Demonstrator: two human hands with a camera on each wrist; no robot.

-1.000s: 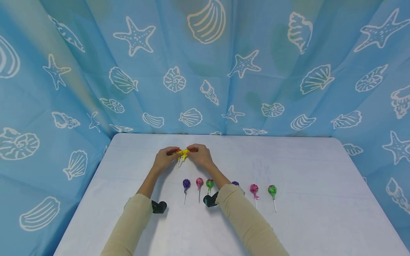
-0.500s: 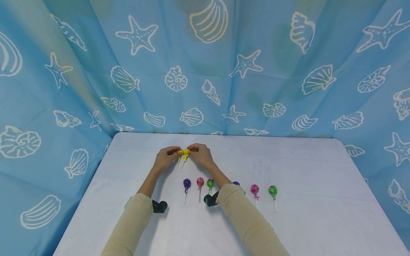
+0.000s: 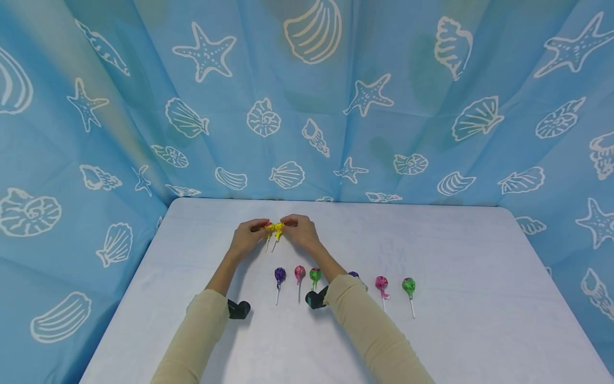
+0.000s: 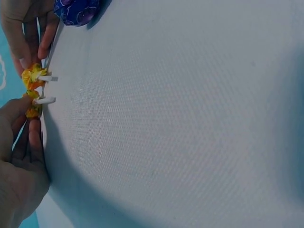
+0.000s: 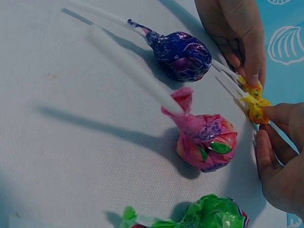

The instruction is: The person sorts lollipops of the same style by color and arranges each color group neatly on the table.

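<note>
Near the back left of the table, two yellow-wrapped lollipops lie side by side with white sticks toward me. My left hand (image 3: 248, 237) pinches the left yellow lollipop (image 3: 269, 228), which shows a bit of red on top in the head view. Thumb and fingers of my right hand (image 3: 301, 233) hold the right yellow lollipop (image 3: 278, 230) by its head. In the right wrist view the two heads touch or nearly touch, partly covered by fingers. In the left wrist view the sticks point the same way, slightly apart.
Closer to me lie a purple lollipop (image 3: 280, 274), a pink lollipop (image 3: 299, 272) and a green lollipop (image 3: 314, 274). Farther right are a second purple one (image 3: 353, 274), mostly behind my right sleeve (image 3: 369, 325), another pink one (image 3: 381, 282) and another green one (image 3: 409, 287). A patterned blue curtain (image 3: 307, 96) borders the white table (image 3: 479, 320).
The sticks of the two yellow lollipops, close together a second ago, now stand slightly apart. Both hands have stayed nearly in place, and the other lollipops have not moved.
</note>
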